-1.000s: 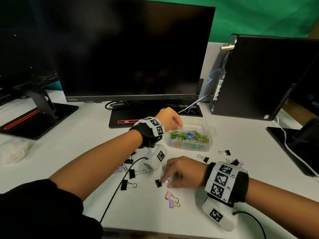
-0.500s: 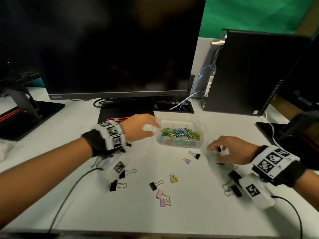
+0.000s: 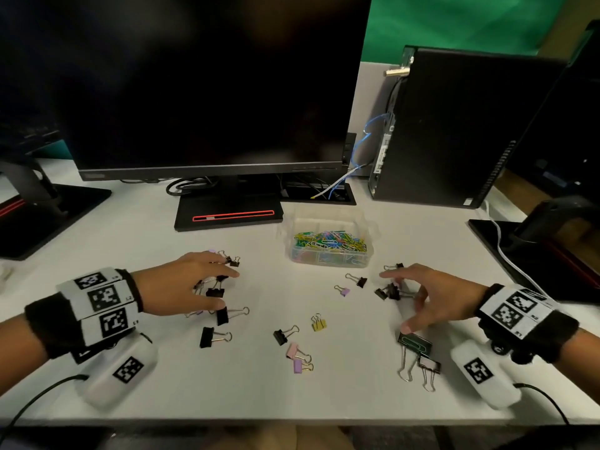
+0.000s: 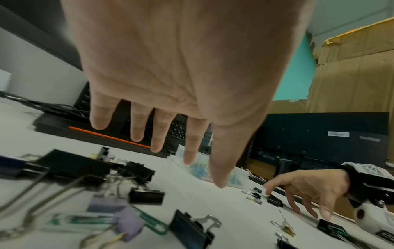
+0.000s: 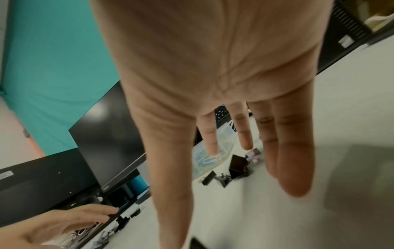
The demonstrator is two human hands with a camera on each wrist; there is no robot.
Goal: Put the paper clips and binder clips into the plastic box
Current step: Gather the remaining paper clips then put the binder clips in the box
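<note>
A clear plastic box (image 3: pixel 329 254) filled with coloured paper clips sits mid-desk, in front of the monitor base. Binder clips lie scattered on the white desk. My left hand (image 3: pixel 224 292) hovers, fingers spread, over a bunch of black binder clips (image 3: pixel 215 292); the left wrist view shows its fingers (image 4: pixel 188 151) straight and holding nothing. My right hand (image 3: pixel 394 302) is spread over small black clips (image 3: pixel 389 291) right of the box, also holding nothing. A yellow clip (image 3: pixel 319 323), a pink clip (image 3: pixel 293 350) and a large black clip (image 3: pixel 415 342) lie nearer the front.
A big dark monitor (image 3: pixel 211 92) on its black base (image 3: pixel 227 216) stands behind the box, with a black PC tower (image 3: pixel 454 131) at the back right. Another monitor stand (image 3: pixel 39 209) sits far left. A white cable (image 3: pixel 506 254) runs down the right. The desk's front edge (image 3: pixel 292 420) is close.
My left hand left the box and came back left over the black clips. My right hand moved from the desk's middle to the clips right of the box and spread out.
</note>
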